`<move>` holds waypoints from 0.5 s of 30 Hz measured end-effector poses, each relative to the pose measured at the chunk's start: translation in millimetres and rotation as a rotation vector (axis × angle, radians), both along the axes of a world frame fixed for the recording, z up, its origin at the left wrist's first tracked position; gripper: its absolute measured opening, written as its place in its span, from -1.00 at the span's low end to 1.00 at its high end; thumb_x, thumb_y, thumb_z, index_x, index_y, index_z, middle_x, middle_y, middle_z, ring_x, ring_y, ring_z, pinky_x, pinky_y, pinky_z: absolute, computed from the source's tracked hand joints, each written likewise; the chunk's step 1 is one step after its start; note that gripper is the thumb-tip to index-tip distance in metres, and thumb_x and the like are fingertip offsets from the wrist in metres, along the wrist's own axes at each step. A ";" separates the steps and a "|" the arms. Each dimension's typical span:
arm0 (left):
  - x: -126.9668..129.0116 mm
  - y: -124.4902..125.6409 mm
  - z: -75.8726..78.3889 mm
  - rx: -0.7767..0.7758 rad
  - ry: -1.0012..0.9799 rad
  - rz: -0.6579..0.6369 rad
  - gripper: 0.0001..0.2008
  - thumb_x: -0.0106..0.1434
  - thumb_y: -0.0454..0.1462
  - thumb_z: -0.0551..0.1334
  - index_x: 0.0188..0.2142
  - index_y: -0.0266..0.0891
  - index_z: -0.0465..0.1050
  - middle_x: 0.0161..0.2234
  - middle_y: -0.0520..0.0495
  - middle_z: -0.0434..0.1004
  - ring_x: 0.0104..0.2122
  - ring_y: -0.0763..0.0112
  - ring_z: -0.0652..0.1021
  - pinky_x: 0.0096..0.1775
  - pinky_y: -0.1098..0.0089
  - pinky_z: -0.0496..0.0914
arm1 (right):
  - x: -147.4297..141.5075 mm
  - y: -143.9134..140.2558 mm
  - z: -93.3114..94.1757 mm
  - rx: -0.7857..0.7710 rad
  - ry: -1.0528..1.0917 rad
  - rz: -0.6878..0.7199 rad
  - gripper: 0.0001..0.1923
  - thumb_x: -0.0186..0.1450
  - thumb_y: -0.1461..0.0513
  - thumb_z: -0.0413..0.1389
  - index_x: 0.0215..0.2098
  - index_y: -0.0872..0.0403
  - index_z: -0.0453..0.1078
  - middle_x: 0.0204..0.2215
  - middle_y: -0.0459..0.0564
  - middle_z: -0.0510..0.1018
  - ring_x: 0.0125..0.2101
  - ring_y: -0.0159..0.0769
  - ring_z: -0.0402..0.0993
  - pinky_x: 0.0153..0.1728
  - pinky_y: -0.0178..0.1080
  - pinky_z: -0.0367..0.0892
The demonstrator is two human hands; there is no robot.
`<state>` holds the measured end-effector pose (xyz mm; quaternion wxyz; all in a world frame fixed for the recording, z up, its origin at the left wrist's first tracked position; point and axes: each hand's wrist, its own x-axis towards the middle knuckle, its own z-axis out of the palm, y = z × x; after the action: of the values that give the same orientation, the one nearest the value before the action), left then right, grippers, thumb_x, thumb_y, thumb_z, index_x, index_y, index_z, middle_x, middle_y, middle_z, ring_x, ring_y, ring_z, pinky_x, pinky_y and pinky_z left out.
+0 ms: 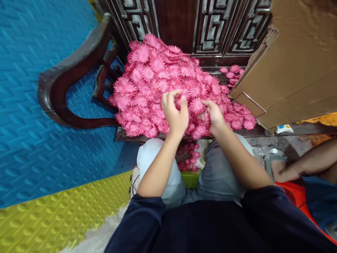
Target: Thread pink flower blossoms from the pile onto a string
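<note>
Curved armrest [59,82] | pink flower pile [158,84] on wooden seat [122,135] | left hand [176,114] over pile, thumb and forefinger apart | right hand [216,116] at a single flower's [197,105] edge, cannot tell if clamped | cardboard box [297,70] beside pile

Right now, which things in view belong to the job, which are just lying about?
Job:
- pink flower pile
- dark wooden seat under it
- left hand, right hand, both at the pile

Just about:
- cardboard
- blue mat
- yellow mat
</note>
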<state>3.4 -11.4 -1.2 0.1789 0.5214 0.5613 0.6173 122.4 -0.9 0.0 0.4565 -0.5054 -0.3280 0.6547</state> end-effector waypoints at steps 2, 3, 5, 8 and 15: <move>9.1 -6.0 -1.8 -0.040 0.059 -0.114 -0.85 0.23 -0.20 0.18 -0.24 -0.19 0.38 -0.19 -0.09 0.39 -0.10 0.30 0.41 0.03 0.29 0.25 | 1.8 -1.1 1.6 -0.005 0.011 -0.119 -0.81 0.15 0.18 0.03 -0.57 0.03 0.15 -0.79 -0.28 0.19 -0.81 -0.53 0.03 -0.75 -0.36 -0.02; 12.0 -7.0 -3.4 -0.067 0.070 -0.146 -0.84 0.21 -0.20 0.20 -0.24 -0.20 0.39 -0.19 -0.10 0.40 -0.11 0.30 0.42 0.02 0.29 0.26 | 2.8 -1.8 2.5 0.008 0.007 -0.153 -0.82 0.12 0.20 0.06 -0.58 0.04 0.15 -0.79 -0.29 0.17 -0.81 -0.54 0.03 -0.76 -0.37 -0.06; 14.2 -5.8 -7.8 -0.139 0.023 -0.179 -0.80 0.17 -0.21 0.24 -0.21 -0.20 0.39 -0.17 -0.11 0.42 -0.12 0.32 0.43 -0.01 0.31 0.29 | 5.2 -3.2 4.2 0.076 -0.020 -0.143 -0.81 0.06 0.22 0.14 -0.57 0.05 0.18 -0.78 -0.30 0.16 -0.81 -0.56 0.02 -0.77 -0.36 -0.13; 11.1 -0.3 -13.9 -0.283 -0.177 -0.324 -0.82 0.16 -0.27 0.24 -0.21 -0.22 0.39 -0.18 -0.09 0.47 -0.18 0.37 0.47 -0.09 0.37 0.34 | 10.9 -4.7 4.0 0.225 -0.100 -0.028 -0.81 0.01 0.17 0.23 -0.52 0.05 0.32 -0.74 -0.29 0.22 -0.76 -0.57 0.02 -0.73 -0.37 -0.09; 3.9 -3.7 -10.3 -0.213 -0.122 -0.390 -0.93 0.12 -0.30 0.27 -0.36 -0.23 0.43 -0.39 0.03 0.52 -0.36 0.47 0.49 -0.25 0.47 0.36 | 26.5 2.1 -13.3 0.487 -0.299 0.016 -0.67 -0.08 0.02 0.31 -0.49 0.06 0.41 -0.47 -0.13 0.48 -0.41 -0.40 0.40 -0.24 -0.25 0.33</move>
<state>7.3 -15.1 -11.5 0.3826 0.5600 0.5001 0.5384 148.8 1.2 -13.2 0.5059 -0.4692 -0.5433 0.4784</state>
